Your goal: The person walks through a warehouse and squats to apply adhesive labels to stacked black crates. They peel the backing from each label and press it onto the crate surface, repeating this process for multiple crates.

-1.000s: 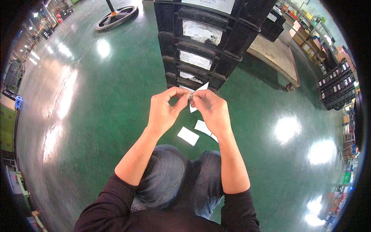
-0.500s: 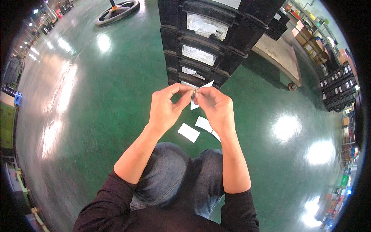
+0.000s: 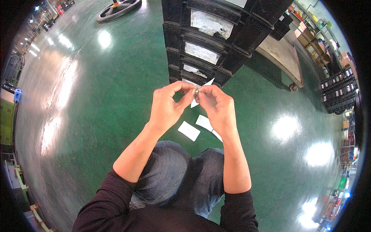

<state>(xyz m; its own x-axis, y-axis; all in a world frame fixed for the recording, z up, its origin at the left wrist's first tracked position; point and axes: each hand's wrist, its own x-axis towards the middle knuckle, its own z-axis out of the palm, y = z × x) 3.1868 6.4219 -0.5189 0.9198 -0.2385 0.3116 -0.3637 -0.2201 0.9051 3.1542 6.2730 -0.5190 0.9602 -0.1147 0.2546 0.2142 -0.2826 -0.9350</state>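
Observation:
My left hand (image 3: 167, 101) and my right hand (image 3: 217, 105) meet fingertip to fingertip above the floor, in front of the stacked crates. Thumb and forefinger of each are pinched together on something small and pale, mostly hidden by the fingers. A white paper piece (image 3: 209, 82) with pointed corners shows behind the fingertips; whether it is held or lies lower down I cannot tell. Below the hands, a white card (image 3: 189, 131) lies on the floor. Another white card (image 3: 203, 122) is beside my right wrist, and a further white slip (image 3: 217, 134) is partly covered by it.
Straight ahead rises a stack of black plastic crates (image 3: 176, 33) with worn white labels. Right of it stands a low wheeled platform (image 3: 284, 58); more black crates (image 3: 340, 92) are farther right. A dark wheel-shaped base (image 3: 119, 11) rests on the green floor (image 3: 112, 89) at far left.
Both hands keep their pinch with only a slight shift of the fingers. A pale bit now shows between the fingertips where a darker one showed before. The view has tilted slightly.

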